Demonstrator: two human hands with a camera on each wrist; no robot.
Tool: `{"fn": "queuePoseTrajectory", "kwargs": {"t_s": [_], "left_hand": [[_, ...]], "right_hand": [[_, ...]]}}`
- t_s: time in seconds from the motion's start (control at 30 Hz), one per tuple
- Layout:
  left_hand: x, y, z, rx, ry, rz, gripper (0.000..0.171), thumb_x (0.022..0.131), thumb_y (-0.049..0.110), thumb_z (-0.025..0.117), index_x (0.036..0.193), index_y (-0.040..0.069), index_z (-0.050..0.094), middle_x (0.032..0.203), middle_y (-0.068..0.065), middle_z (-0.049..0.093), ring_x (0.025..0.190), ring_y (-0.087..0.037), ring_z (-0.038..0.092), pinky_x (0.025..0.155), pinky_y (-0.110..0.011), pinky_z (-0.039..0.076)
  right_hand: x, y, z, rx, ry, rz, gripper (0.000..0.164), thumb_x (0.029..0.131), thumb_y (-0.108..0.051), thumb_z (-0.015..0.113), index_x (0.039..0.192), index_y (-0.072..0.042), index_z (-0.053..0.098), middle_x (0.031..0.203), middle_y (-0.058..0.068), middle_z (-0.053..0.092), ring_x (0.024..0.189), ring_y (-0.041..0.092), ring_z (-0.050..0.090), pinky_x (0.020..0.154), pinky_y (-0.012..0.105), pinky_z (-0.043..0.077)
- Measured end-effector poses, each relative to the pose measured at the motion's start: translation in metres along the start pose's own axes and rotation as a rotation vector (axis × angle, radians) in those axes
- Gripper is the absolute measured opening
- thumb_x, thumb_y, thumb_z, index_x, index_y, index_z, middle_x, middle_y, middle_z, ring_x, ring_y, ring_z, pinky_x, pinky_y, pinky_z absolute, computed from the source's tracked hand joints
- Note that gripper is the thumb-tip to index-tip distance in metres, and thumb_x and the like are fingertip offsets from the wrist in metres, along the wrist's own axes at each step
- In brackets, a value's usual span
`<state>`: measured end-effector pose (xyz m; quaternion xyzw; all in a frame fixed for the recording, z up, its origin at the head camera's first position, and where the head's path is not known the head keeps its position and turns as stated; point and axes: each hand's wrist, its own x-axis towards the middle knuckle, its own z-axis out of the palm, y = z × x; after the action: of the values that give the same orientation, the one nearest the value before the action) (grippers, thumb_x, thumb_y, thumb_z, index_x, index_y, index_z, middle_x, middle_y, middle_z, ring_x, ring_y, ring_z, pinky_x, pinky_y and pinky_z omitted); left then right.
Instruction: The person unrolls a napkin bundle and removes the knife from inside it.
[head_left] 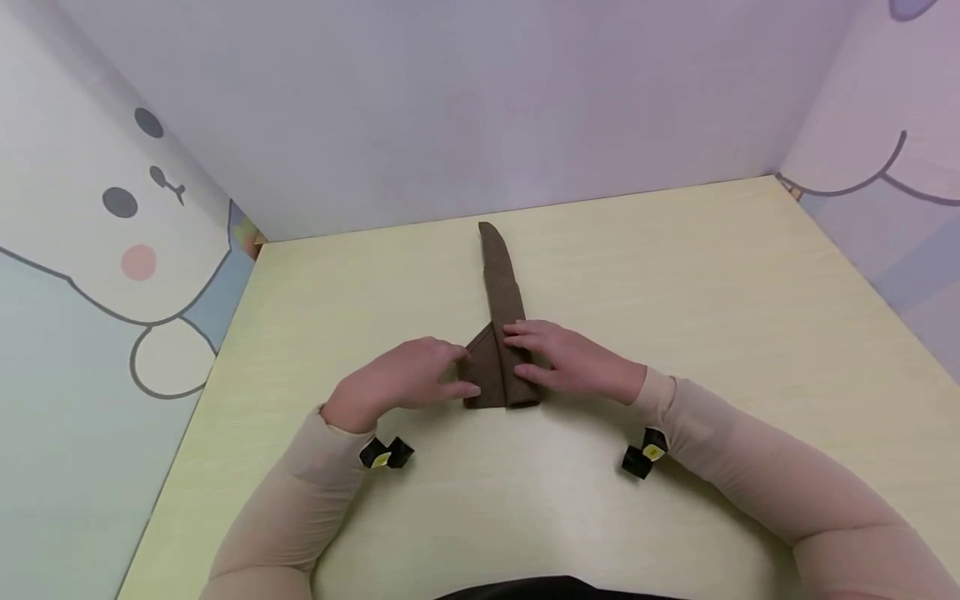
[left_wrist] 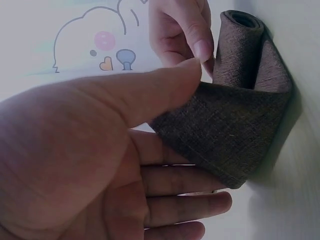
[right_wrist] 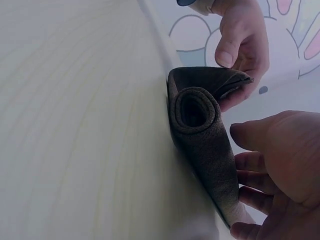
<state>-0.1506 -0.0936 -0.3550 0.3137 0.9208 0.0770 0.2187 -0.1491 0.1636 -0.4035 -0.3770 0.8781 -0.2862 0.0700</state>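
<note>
A brown cloth (head_left: 491,287) lies on the table, rolled along its right side and tapering toward the far end. Its near end shows a spiral roll (right_wrist: 192,112) with a hollow centre. A flat flap (left_wrist: 230,125) spreads from the roll's left side, lifted off the table at its outer edge. My left hand (head_left: 408,375) holds this flap, thumb on one face and fingers behind the other. My right hand (head_left: 566,358) rests with loosely extended fingers on the rolled part. In the right wrist view, its thumb (right_wrist: 250,135) stands apart from the cloth.
The pale wooden table (head_left: 675,275) meets a plain whitish wall (head_left: 480,108) at the back. Cartoon-printed walls (head_left: 90,275) stand on both sides. Small black cameras sit at the left wrist (head_left: 386,452) and the right wrist (head_left: 643,454). Something black shows at the near edge.
</note>
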Motion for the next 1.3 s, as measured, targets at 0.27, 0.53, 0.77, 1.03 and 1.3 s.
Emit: {"fn": "queuePoseTrajectory", "kwargs": {"t_s": [0.27,0.53,0.77,1.03,1.3], "left_hand": [[-0.005,0.003,-0.005,0.014,-0.006,0.002,0.05,0.092,0.048,0.06,0.121,0.007,0.064,0.107,-0.003,0.068,0.098,-0.017,0.063,0.089,-0.036,0.048],[-0.012,0.002,-0.009,0.026,-0.02,-0.02,0.039,0.093,0.045,0.06,0.117,0.015,0.069,0.105,0.004,0.07,0.095,-0.013,0.064,0.088,-0.034,0.048],[-0.018,-0.003,-0.013,0.022,-0.038,-0.009,0.033,0.092,0.044,0.061,0.1,0.015,0.076,0.086,0.007,0.069,0.076,-0.008,0.061,0.075,-0.031,0.05],[-0.021,-0.011,-0.014,0.041,-0.063,0.018,0.018,0.087,0.021,0.073,0.098,0.008,0.077,0.093,-0.001,0.071,0.081,-0.013,0.062,0.076,-0.031,0.05],[-0.016,-0.013,-0.01,0.05,-0.075,-0.019,0.024,0.083,0.017,0.076,0.105,0.007,0.074,0.092,0.001,0.069,0.084,-0.013,0.062,0.079,-0.032,0.05]], "right_hand": [[0.0,0.001,0.0,0.01,-0.007,0.006,0.048,0.096,-0.025,0.06,0.137,-0.002,0.052,0.148,0.011,0.041,0.138,0.027,0.034,0.109,0.042,0.032],[0.0,-0.002,-0.001,-0.001,-0.006,0.004,0.048,0.096,-0.025,0.061,0.137,-0.001,0.052,0.147,0.012,0.041,0.138,0.028,0.034,0.109,0.043,0.032],[-0.001,-0.004,-0.003,-0.011,-0.017,0.02,0.048,0.097,-0.024,0.06,0.138,-0.001,0.051,0.148,0.011,0.04,0.139,0.028,0.033,0.109,0.043,0.031],[0.0,-0.003,-0.002,-0.009,-0.026,0.021,0.049,0.097,-0.026,0.06,0.138,-0.001,0.051,0.149,0.011,0.04,0.139,0.027,0.032,0.109,0.042,0.03],[0.0,-0.003,-0.002,-0.01,-0.026,0.018,0.049,0.097,-0.027,0.059,0.138,-0.001,0.051,0.149,0.011,0.04,0.139,0.027,0.032,0.109,0.042,0.031]]}}
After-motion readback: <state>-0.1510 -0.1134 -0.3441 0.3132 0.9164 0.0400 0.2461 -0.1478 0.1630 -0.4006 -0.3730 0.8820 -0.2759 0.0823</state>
